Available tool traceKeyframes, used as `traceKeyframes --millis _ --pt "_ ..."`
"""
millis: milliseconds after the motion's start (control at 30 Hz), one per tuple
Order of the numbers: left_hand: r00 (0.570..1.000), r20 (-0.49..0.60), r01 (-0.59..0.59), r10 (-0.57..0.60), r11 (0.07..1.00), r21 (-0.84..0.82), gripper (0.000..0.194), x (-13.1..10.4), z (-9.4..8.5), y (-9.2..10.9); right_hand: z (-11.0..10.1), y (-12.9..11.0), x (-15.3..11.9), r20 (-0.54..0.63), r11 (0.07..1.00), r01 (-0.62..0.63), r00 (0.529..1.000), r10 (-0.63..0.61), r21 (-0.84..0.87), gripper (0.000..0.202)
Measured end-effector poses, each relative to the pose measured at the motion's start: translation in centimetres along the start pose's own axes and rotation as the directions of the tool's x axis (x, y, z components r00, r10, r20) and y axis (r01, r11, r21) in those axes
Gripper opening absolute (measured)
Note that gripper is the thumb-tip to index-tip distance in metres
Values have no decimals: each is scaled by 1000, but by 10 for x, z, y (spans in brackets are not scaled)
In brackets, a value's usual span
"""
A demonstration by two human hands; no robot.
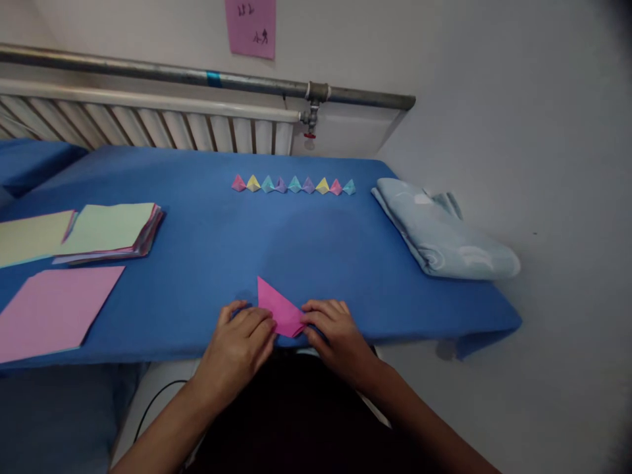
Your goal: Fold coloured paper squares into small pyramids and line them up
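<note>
A bright pink sheet of origami paper [280, 309], folded into a pointed shape, lies at the front edge of the blue-covered table. My left hand [241, 342] is closed on its left side, the fingers curled over the paper and the thumb mostly hidden. At the right corner, my right hand [336, 332] pinches the paper between thumb and fingers. Beyond them stands a row of several small folded paper pieces [295, 185] in pink, yellow, teal and purple.
Stacks of coloured paper lie at left: a green-topped pile [111, 227], yellow sheets [34, 236] and pink sheets [59, 309]. A folded light-blue blanket [444, 230] rests on the right. Behind the table [207, 250] are a radiator [197, 130] and a metal pipe [148, 69].
</note>
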State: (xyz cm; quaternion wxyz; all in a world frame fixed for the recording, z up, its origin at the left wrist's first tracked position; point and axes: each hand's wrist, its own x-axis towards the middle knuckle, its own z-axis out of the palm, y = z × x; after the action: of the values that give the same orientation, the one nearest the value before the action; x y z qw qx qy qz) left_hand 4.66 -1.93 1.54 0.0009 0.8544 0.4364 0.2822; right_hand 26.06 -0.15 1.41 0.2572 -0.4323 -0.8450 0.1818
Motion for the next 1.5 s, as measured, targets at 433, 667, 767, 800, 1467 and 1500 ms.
traceKeyframes --millis 433,667,767,800,1467,1500 --pt "969 109 219 -221 975 26 14 16 -9 14 -13 4 6 11 994 -99 995 99 50 9" --pt "943 116 317 -312 948 -28 13 18 -6 15 -18 9 4 19 986 -96 995 94 140 8" --pt "935 110 342 -337 939 -31 15 21 -5 15 -17 10 5 32 987 -77 997 73 140 8" --pt "933 106 349 -344 937 -32 16 22 -5 15 -17 10 5 37 988 -74 997 69 136 9" --pt "948 151 259 -281 954 148 11 11 5 -6 -14 13 14 45 986 -119 992 115 113 9" --pt "948 147 262 -284 953 154 12 11 6 -6 -14 13 15 49 987 -120 992 115 110 9"
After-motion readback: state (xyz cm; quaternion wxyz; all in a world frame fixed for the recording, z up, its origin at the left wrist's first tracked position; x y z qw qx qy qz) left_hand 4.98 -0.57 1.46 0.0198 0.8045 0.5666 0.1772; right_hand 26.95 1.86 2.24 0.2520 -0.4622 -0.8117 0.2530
